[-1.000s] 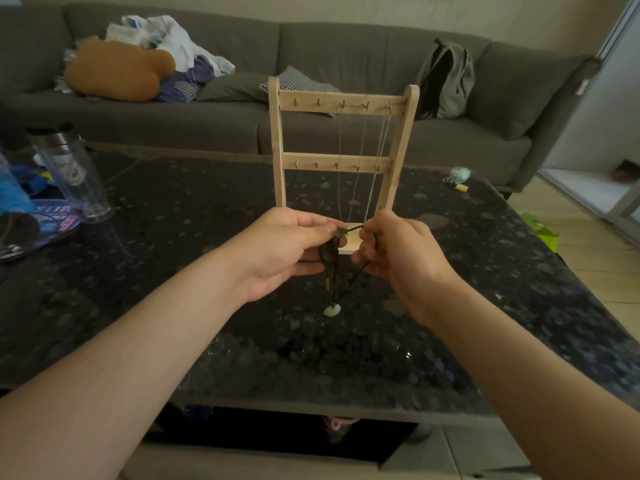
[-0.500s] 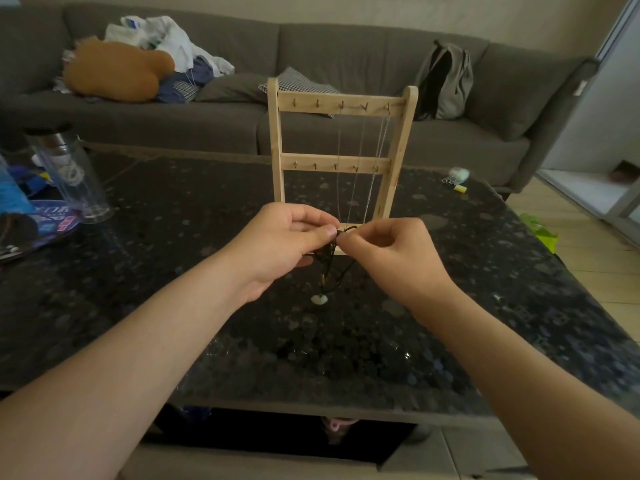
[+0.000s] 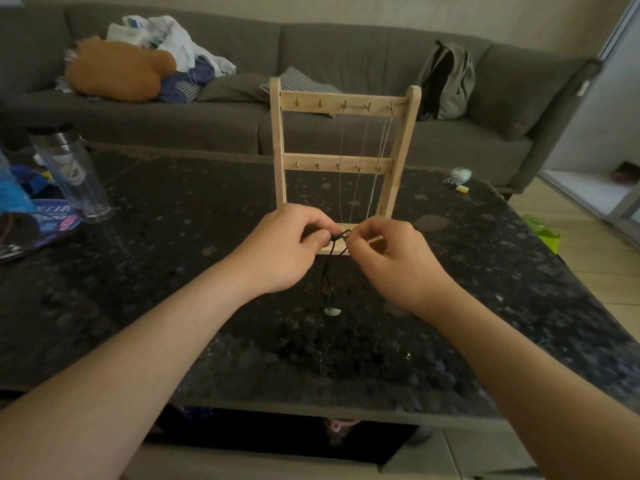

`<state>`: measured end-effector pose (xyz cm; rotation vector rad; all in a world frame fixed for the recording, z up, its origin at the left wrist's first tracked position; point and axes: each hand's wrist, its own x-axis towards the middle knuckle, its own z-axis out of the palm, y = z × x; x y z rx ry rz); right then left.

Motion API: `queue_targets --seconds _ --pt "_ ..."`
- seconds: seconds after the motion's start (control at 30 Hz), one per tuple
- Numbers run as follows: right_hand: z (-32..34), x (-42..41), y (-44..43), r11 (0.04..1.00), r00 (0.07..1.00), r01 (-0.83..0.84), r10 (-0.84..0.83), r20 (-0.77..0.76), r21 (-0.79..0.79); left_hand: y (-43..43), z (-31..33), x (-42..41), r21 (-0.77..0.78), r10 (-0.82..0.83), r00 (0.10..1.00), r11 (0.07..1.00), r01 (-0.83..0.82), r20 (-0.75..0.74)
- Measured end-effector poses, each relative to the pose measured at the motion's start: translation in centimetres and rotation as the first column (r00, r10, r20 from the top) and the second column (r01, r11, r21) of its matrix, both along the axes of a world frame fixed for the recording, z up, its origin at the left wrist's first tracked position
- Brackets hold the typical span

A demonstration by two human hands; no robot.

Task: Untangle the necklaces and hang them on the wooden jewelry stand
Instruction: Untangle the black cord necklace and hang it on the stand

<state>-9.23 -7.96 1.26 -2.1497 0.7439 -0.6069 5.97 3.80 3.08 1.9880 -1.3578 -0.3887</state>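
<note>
A wooden jewelry stand (image 3: 278, 147) with two hook rails stands on the dark stone table (image 3: 173, 306). Thin silver chains (image 3: 363, 161) hang from the right hooks of its top rail. Just in front of the stand's base, my left hand (image 3: 284, 251) and my right hand (image 3: 391, 258) pinch the top of a black cord necklace (image 3: 329, 268) between thumbs and fingers, fingertips almost touching. The cord droops in loops between my hands, and its pale pendant (image 3: 332, 311) hangs just over the table.
A clear tumbler (image 3: 71, 174) and a blue packet (image 3: 52, 220) sit at the table's left. A small pale object (image 3: 460, 174) and a yellow bit (image 3: 462, 189) lie at the far right. Behind runs a grey sofa (image 3: 346, 57) with clothes and a backpack (image 3: 446, 81).
My hands drew together, then my right hand eased slightly right. The cord loops hang longer, and the pendant rose a little and then settled.
</note>
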Motion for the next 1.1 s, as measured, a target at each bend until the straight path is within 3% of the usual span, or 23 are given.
queue_targets --seconds 0.13,0.33,0.67,0.83,1.1 --pt "-0.02 0.01 -0.04 0.999 1.000 0.007 -0.008 -0.013 -0.053 -0.08 -0.20 0.09 0.039 -0.003 0.998 0.999 0.001 0.056" --pt "-0.04 -0.13 -0.11 0.987 1.000 0.010 -0.008 0.010 -0.158 0.08 0.08 0.41 0.084 -0.004 1.000 0.996 0.002 0.024" --pt "0.12 0.06 -0.20 0.994 0.999 0.034 -0.031 -0.030 0.100 0.25 -0.33 0.86 0.010 -0.081 0.997 0.997 0.081 0.010" --pt "0.03 0.34 0.06 0.990 0.999 0.041 -0.042 0.007 0.133 0.15 -0.30 0.59 0.015 -0.047 0.998 0.999 0.048 -0.048" --pt "-0.17 0.14 0.06 0.992 0.995 0.020 -0.033 0.095 0.126 -0.51 -0.57 0.24 0.082 0.009 0.909 0.996 0.028 -0.417"
